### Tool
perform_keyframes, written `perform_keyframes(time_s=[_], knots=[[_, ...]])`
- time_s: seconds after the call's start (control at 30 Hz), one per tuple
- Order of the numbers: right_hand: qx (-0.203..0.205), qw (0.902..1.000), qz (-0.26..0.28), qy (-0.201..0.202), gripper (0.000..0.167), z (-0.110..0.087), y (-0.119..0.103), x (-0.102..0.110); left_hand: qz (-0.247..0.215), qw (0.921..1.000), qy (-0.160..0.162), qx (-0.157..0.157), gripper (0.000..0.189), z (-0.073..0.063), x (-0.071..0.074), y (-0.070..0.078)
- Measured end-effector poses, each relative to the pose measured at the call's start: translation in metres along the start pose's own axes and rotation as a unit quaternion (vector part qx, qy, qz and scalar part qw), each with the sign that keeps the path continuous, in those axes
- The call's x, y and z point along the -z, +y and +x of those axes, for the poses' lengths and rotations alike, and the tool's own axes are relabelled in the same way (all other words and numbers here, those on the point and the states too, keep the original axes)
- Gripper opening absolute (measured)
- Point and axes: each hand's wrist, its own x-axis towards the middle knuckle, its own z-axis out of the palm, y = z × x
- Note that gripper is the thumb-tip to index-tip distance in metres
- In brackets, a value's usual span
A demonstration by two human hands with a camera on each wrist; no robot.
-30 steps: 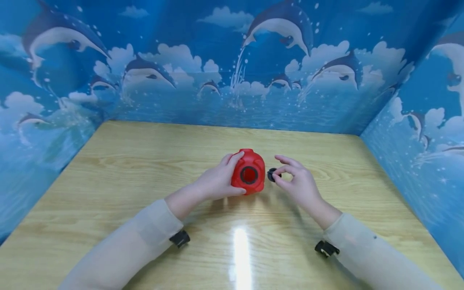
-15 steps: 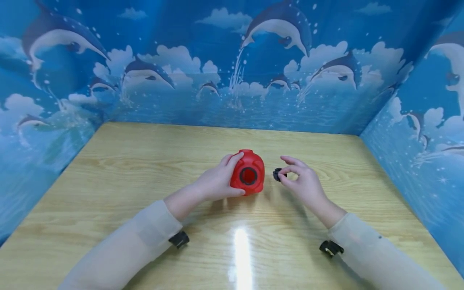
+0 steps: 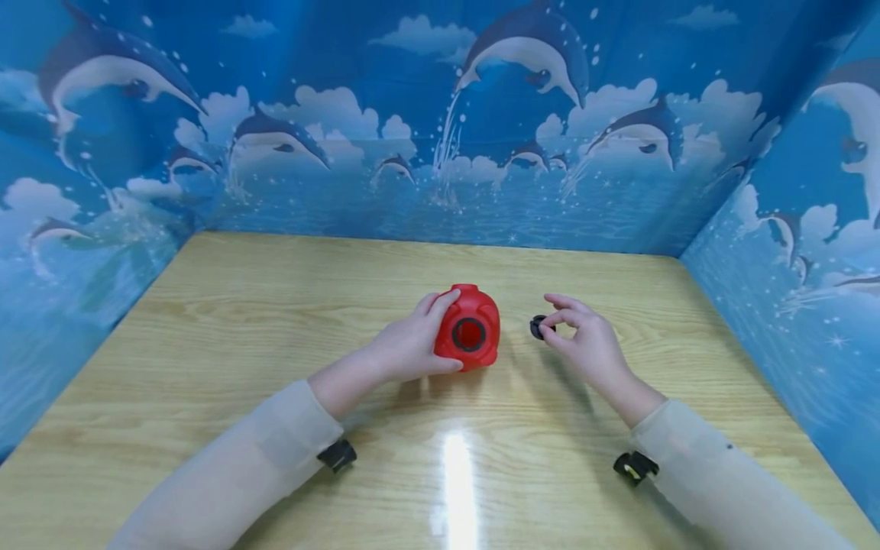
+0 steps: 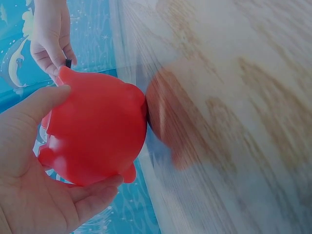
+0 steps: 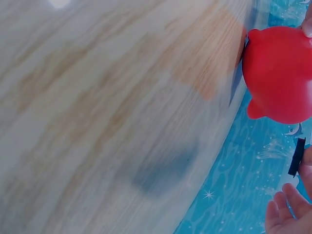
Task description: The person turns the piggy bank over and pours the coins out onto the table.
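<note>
A round red piggy bank (image 3: 486,309) with stubby feet lies on the table, its round, dark-rimmed hole (image 3: 469,334) facing up. My left hand (image 3: 407,344) grips its left side, thumb at the near edge and fingers at the far edge. In the left wrist view, thumb and fingers span the smooth red body (image 4: 105,122). To the right of the bank, my right hand (image 3: 593,347) pinches a small black plug (image 3: 537,327) between thumb and index finger. The right wrist view shows the plug (image 5: 297,157) edge-on, apart from the bank and above the table.
The wood-grain table (image 3: 275,290) carries a bright light reflection near its front. A blue curtain (image 3: 344,183) printed with dolphins stands along the back and both sides. Black camera mounts (image 3: 338,455) sit under both sleeves.
My right hand has moved to the right with the black plug, widening the gap to the piggy bank. The left hand keeps its grip, and the bank stays nearly in place.
</note>
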Motion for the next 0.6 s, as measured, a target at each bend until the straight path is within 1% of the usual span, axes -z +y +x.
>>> perform_keyframes(time_s=[0.17, 0.4, 0.6], knots=[[-0.006, 0.9999, 0.007, -0.008, 0.007, 0.002, 0.005, 0.002, 0.002, 1.0000, -0.001, 0.000, 0.102, 0.000, 0.000, -0.001], [-0.033, 0.9990, 0.017, -0.024, 0.010, 0.006, 0.015, 0.005, -0.002, 1.0000, -0.004, 0.000, 0.102, 0.000, 0.000, -0.001], [-0.051, 0.9983, 0.016, -0.025, 0.010, 0.008, 0.020, 0.008, -0.003, 1.0000, -0.004, -0.002, 0.103, 0.000, 0.000, -0.001]])
